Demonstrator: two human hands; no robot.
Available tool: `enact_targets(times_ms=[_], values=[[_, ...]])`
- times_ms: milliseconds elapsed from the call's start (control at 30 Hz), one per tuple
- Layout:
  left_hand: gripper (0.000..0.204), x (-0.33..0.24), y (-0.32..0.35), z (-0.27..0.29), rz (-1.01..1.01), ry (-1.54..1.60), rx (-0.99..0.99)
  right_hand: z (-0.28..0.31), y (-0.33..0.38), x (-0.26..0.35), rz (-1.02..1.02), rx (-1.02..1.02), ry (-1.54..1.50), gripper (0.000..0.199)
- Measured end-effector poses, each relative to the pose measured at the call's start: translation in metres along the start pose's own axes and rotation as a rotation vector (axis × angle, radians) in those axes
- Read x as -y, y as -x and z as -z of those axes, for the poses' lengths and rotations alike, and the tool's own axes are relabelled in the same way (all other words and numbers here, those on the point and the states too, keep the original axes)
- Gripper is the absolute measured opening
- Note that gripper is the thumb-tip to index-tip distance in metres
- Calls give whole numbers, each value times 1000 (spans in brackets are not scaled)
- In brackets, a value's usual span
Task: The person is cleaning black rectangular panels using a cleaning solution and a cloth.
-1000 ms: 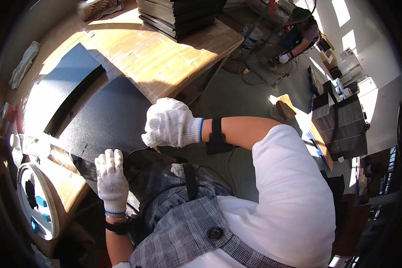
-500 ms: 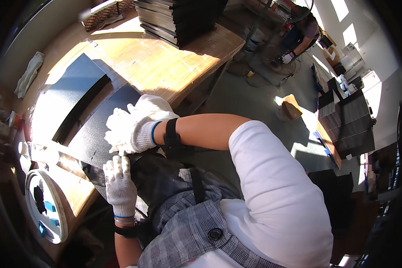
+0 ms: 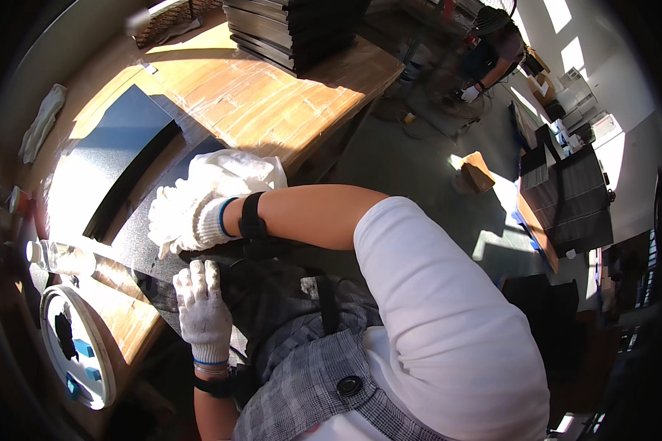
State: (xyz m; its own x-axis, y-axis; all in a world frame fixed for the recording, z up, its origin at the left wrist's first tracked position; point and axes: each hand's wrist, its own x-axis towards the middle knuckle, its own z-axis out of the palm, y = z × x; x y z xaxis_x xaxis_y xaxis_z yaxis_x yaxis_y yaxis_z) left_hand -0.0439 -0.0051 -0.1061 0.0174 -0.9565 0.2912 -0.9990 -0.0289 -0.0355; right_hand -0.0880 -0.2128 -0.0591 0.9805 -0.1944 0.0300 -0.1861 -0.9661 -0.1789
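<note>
On the wooden table lies a dark flat panel (image 3: 141,237) with a speckled sheen where the sun strikes it. My right hand (image 3: 198,226), in a white knit glove, reaches across and presses a bunched white cloth (image 3: 235,170) onto it. The glove and cloth blend, so the fingertips are hard to separate. Closer to my body, my left hand (image 3: 204,309), also gloved, rests with fingers stretched out at the panel's near edge. A second dark panel (image 3: 129,140) with a raised black edge lies just beyond.
A tall stack of dark panels (image 3: 290,33) stands on the table's far end. At left are a clear plastic bottle (image 3: 70,259) and a round white lid (image 3: 101,367) holding small blue blocks. Another person (image 3: 496,55) works beyond, near a cardboard box (image 3: 477,173) on the floor.
My right hand has slid left over the panel with the white cloth. My left hand has shifted slightly right and down, fingers still stretched out.
</note>
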Motion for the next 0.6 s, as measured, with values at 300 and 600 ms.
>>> enact_targets(times_ms=[300, 600], values=[[60, -2, -6, -3, -6, 43, 13, -14, -23, -4, -154, -214, 42, 42], [33, -8, 0, -9, 107, 203, -51, 24, -26, 75, 216, 611, 88, 57]])
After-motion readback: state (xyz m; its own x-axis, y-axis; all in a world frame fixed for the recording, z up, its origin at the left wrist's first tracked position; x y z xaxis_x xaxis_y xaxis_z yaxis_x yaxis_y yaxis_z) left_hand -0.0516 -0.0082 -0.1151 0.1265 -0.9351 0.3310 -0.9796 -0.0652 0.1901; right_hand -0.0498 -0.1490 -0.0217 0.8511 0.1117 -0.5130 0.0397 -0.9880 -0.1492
